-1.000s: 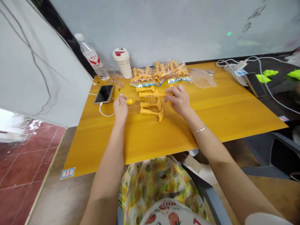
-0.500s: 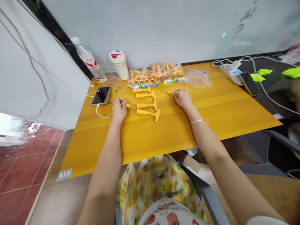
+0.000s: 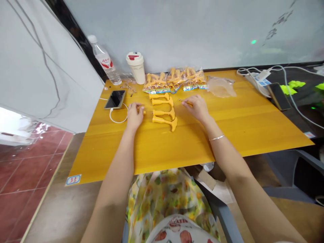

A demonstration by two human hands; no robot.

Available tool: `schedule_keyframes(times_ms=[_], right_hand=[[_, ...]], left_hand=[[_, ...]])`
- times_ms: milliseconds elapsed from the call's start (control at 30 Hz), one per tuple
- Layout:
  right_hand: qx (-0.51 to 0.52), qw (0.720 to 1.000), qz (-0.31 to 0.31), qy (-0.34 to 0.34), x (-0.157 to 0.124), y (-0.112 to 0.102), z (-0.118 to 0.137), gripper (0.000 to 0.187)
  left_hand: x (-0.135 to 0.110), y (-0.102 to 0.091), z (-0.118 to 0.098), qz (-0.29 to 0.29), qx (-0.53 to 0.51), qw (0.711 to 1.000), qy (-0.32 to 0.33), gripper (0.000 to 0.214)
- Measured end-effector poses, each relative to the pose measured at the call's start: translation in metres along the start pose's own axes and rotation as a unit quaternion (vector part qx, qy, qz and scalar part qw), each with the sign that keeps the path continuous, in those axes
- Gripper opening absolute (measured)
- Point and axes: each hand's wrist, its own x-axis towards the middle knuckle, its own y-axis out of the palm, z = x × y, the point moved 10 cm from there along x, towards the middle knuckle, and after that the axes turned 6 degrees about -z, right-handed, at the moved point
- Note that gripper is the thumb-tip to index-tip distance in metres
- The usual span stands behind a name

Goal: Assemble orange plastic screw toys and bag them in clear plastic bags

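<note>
My left hand (image 3: 135, 115) is closed around a yellow plastic piece (image 3: 144, 112); only its end shows past my fingers, so its whole shape is hidden. To its right, several yellow toy hammers (image 3: 164, 112) lie in a column with their heads towards the right. On the far side of them, my right hand (image 3: 197, 106) pinches a thin yellow-handled tool (image 3: 187, 102) with a narrow metal tip pointing left towards the hammers. Both hands are low over the yellow tabletop (image 3: 177, 148).
Clear bags of yellow toy hammers (image 3: 174, 80) line the back, with a cup (image 3: 137, 69) and a water bottle (image 3: 107, 64) to their left. A phone (image 3: 115, 99) on a white cable lies by my left hand. An empty plastic bag (image 3: 221, 86) lies at back right, near a power strip (image 3: 258, 81).
The view has turned slightly left. My right hand has come a little nearer the hammers, and less of the tool's metal tip shows. My left hand still grips the yellow piece.
</note>
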Motion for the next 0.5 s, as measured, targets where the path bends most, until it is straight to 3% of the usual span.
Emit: schedule_keyframes(times_ms=[100, 200, 300, 433, 500], right_hand=[[0.004, 0.992, 0.081, -0.100, -0.015, 0.022, 0.057, 0.033], [-0.037, 0.977, 0.142, -0.157, -0.033, 0.042, 0.091, 0.030], [-0.054, 0.973, 0.152, -0.166, -0.038, 0.046, 0.097, 0.024], [-0.012, 0.983, 0.091, -0.160, -0.029, 0.023, 0.090, 0.025], [0.020, 0.983, 0.061, -0.169, -0.027, 0.011, 0.092, 0.023]], left_hand=[[0.001, -0.004, -0.008, -0.012, -0.009, 1.000, 0.008, 0.014], [0.002, -0.018, -0.024, -0.045, -0.025, 0.998, 0.029, 0.017], [-0.002, -0.029, -0.056, -0.048, -0.055, 0.994, 0.076, 0.027], [-0.023, -0.019, -0.117, 0.052, -0.124, 0.972, 0.190, 0.050], [-0.036, -0.009, -0.136, 0.092, -0.144, 0.961, 0.218, 0.051]])
